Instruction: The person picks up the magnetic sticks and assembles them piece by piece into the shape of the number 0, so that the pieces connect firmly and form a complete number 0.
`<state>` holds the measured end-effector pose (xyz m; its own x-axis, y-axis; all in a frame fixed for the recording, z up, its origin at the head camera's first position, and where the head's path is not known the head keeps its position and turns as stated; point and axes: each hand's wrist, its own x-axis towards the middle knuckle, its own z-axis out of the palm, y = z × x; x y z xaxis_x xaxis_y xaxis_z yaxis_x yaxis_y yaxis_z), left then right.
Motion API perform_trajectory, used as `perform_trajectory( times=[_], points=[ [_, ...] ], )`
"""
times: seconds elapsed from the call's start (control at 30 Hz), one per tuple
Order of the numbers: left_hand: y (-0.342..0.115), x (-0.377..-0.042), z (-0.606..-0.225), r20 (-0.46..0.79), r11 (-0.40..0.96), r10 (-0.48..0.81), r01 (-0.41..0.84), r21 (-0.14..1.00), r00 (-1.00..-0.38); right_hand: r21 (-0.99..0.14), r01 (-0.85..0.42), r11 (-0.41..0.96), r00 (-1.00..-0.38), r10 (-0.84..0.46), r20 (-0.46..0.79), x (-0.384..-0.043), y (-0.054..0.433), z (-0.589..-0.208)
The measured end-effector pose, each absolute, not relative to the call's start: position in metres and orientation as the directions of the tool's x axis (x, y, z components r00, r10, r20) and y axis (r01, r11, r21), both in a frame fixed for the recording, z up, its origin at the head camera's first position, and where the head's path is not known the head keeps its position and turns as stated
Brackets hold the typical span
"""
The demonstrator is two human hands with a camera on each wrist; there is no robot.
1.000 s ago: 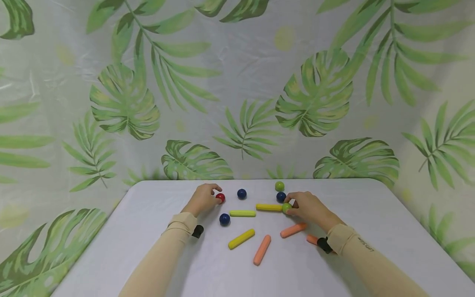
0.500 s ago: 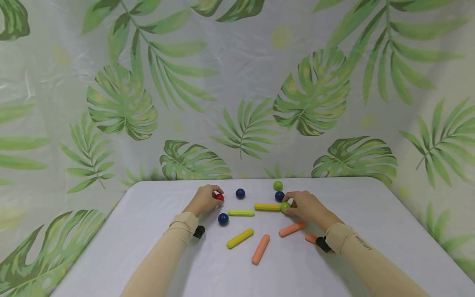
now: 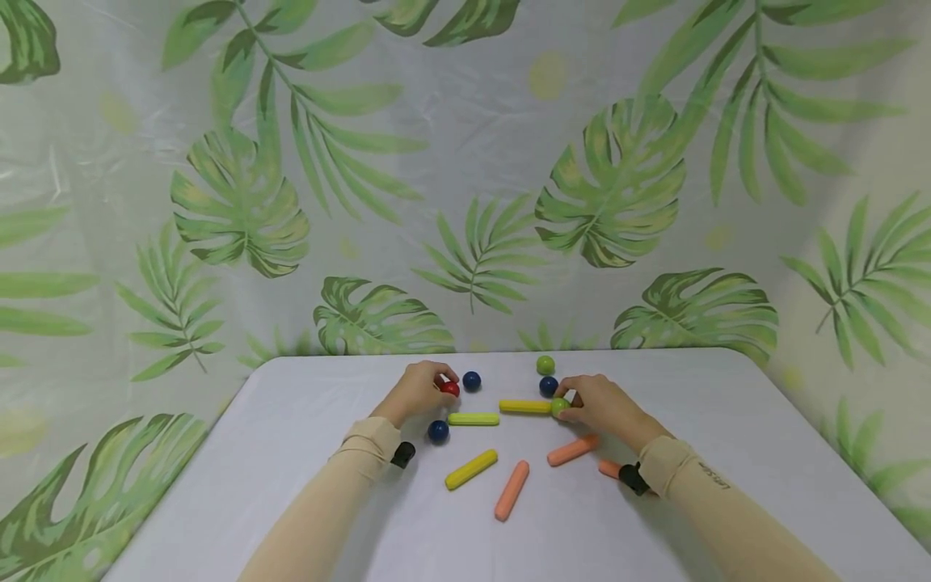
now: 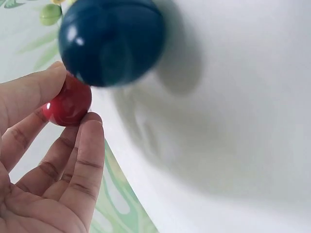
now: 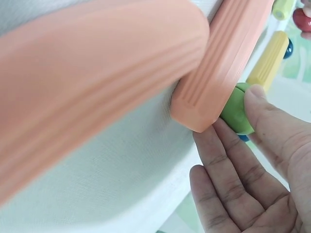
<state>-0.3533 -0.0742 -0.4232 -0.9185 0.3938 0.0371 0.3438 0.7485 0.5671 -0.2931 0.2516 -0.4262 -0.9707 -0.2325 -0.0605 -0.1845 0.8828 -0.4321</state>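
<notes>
My left hand (image 3: 416,394) pinches a glossy red ball (image 3: 451,390) between thumb and fingers; the left wrist view shows the grip on the red ball (image 4: 70,104) up close. A dark blue ball (image 3: 471,381) sits just to its right in the head view. On the right, my right hand (image 3: 602,406) pinches a green ball (image 3: 559,407) at the right end of a ridged yellow stick (image 3: 524,406). The right wrist view has the green ball (image 5: 235,109) partly hidden behind an orange stick (image 5: 223,63) and the thumb.
Another blue ball (image 3: 549,386) and a second green ball (image 3: 545,365) lie behind the right hand. Nearer are a third blue ball (image 3: 438,432), a lime stick (image 3: 473,419), another yellow stick (image 3: 471,469) and several orange sticks (image 3: 512,491) on the white table (image 3: 582,533). A leaf-patterned curtain (image 3: 465,162) hangs behind.
My left hand has closed its pinch on the red ball and carried it rightward, close to the blue ball. The right hand stays at the green ball.
</notes>
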Motion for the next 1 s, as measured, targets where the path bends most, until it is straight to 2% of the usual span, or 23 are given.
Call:
perform_trajectory(
  times=[0.63,1.0],
  points=[
    [-0.040,-0.343,-0.422,0.010,0.706,0.462,0.375,0.601,-0.887,-0.442,-0.183,0.878,-0.970,-0.233,-0.061,-0.291,0.253,-0.425],
    [-0.020,-0.341,-0.424,0.006,0.711,0.487,0.400,0.578,-0.874,-0.438,-0.184,0.880,-0.972,-0.229,-0.051,-0.291,0.253,-0.427]
  ],
)
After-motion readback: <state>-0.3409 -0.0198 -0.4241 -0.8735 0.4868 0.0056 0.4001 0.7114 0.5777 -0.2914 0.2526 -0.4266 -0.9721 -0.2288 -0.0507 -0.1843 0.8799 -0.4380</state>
